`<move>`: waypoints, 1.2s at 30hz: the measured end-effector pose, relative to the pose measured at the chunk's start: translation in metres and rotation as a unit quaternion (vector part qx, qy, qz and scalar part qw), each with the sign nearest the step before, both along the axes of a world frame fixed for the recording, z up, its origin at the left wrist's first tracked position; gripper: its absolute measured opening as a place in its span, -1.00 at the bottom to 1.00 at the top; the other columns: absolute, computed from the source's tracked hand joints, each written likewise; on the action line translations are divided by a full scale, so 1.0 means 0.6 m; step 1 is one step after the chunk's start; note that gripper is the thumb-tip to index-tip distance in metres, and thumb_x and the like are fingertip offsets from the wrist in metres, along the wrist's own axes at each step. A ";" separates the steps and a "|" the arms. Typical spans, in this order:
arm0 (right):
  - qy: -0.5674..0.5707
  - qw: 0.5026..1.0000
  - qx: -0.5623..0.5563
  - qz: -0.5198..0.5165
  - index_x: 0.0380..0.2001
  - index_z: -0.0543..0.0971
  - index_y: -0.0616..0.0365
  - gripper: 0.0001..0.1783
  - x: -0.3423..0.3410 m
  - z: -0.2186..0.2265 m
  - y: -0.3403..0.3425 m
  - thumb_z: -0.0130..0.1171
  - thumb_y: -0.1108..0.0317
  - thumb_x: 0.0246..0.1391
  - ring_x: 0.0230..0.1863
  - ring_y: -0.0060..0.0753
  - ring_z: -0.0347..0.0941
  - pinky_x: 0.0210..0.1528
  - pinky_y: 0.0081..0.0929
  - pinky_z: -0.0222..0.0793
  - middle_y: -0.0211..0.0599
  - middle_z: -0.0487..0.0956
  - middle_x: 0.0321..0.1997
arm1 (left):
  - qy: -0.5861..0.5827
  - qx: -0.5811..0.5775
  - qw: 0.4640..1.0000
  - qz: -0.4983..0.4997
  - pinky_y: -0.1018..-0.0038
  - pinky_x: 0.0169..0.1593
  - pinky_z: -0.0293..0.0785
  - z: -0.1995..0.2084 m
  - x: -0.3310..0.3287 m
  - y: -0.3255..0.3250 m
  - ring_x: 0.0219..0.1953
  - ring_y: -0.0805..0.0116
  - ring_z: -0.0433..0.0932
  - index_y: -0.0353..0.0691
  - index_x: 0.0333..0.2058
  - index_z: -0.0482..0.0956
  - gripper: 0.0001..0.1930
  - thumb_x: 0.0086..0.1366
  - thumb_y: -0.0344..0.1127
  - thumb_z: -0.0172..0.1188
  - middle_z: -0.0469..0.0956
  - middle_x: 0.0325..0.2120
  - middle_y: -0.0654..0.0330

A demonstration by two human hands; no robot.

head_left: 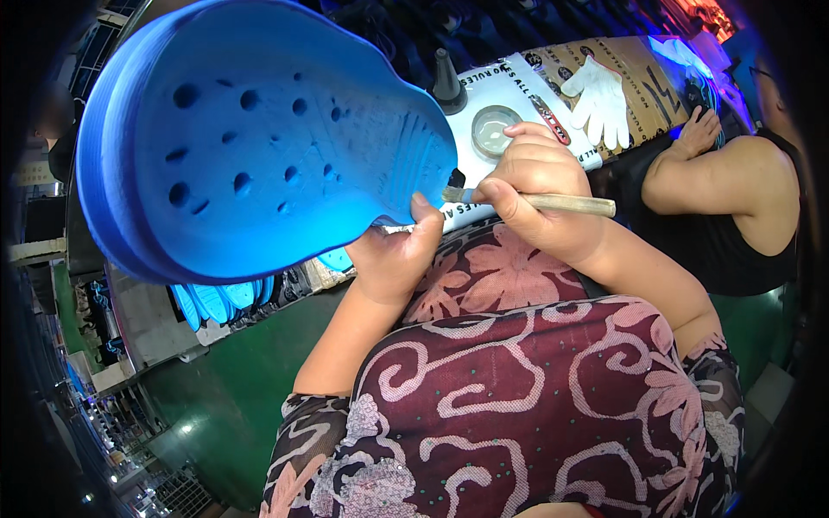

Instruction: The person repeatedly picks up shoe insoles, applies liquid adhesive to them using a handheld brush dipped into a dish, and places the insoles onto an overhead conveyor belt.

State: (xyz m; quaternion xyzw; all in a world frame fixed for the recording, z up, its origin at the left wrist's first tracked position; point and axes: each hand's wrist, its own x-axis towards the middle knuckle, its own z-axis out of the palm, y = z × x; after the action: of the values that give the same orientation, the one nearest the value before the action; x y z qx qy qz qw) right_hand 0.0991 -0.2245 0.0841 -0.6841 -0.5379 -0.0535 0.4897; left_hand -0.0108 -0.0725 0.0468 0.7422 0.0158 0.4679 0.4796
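A large blue foam clog (259,147), with several round and oval holes in it, fills the upper left close to the camera. My left hand (397,250) grips its narrow near-right end, thumb on top of the rim and the other fingers hidden beneath. Between the thumb and fingers of my right hand (544,177) is a flat paintbrush (574,204) with a pale wooden handle. Its bristles point left and meet the edge of the clog's narrow end, just beyond my left thumb; whether they press on it I cannot tell.
Beyond my right hand, a small round dish (496,121), a dark cone-shaped object (446,84), a red-handled cutter (551,119) and a white glove (598,104) lie on a covered bench. More blue foam pieces (226,300) sit lower left. Another person's arm (717,177) rests at right.
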 end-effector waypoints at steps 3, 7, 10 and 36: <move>-0.005 1.000 0.002 0.001 -0.63 0.59 0.11 -0.80 0.006 -0.001 -0.008 0.14 0.34 0.03 -0.56 -0.29 0.38 -0.13 -0.31 0.28 -0.38 0.44 -0.70 | 0.027 0.017 0.999 0.017 0.47 -0.26 0.46 0.003 -0.003 0.005 -0.36 0.32 0.53 -0.38 -0.14 0.31 -0.58 -0.05 -0.62 0.17 0.49 -0.34 0.07; 0.040 0.998 0.042 -0.030 -0.65 0.57 0.13 -0.77 0.005 0.003 -0.006 0.12 0.33 0.04 -0.55 -0.29 0.37 -0.11 -0.31 0.28 -0.37 0.48 -0.67 | 0.032 -0.006 0.999 0.034 0.45 -0.21 0.47 0.002 -0.005 0.004 -0.34 0.30 0.53 -0.39 -0.08 0.24 -0.51 -0.03 -0.60 0.16 0.49 -0.31 0.05; 0.020 0.999 0.015 -0.020 -0.65 0.56 0.14 -0.77 0.002 -0.005 -0.007 0.13 0.32 0.04 -0.54 -0.29 0.37 -0.09 -0.31 0.28 -0.37 0.49 -0.66 | 0.032 -0.076 0.996 0.030 0.44 -0.19 0.47 0.005 -0.003 0.001 -0.32 0.28 0.54 -0.40 -0.03 0.17 -0.45 -0.02 -0.58 0.17 0.48 -0.29 0.03; 0.268 0.933 0.086 -0.226 -0.65 0.57 0.18 -0.65 0.067 -0.047 -0.181 0.02 0.30 0.17 -0.51 -0.34 0.39 -0.37 -0.39 0.25 -0.30 0.45 -0.68 | 0.314 -0.176 0.798 -0.482 0.41 0.16 0.21 0.307 0.216 -0.073 0.09 0.32 0.32 -0.41 0.20 0.12 -0.09 -0.08 -0.14 0.34 0.38 0.02 0.07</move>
State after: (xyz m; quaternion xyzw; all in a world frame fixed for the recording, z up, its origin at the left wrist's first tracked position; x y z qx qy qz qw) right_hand 0.1396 -0.3333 0.0560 -0.7319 -0.2116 -0.0233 0.6473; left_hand 0.1187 -0.1165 0.2312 0.6628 -0.1122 -0.0938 0.7343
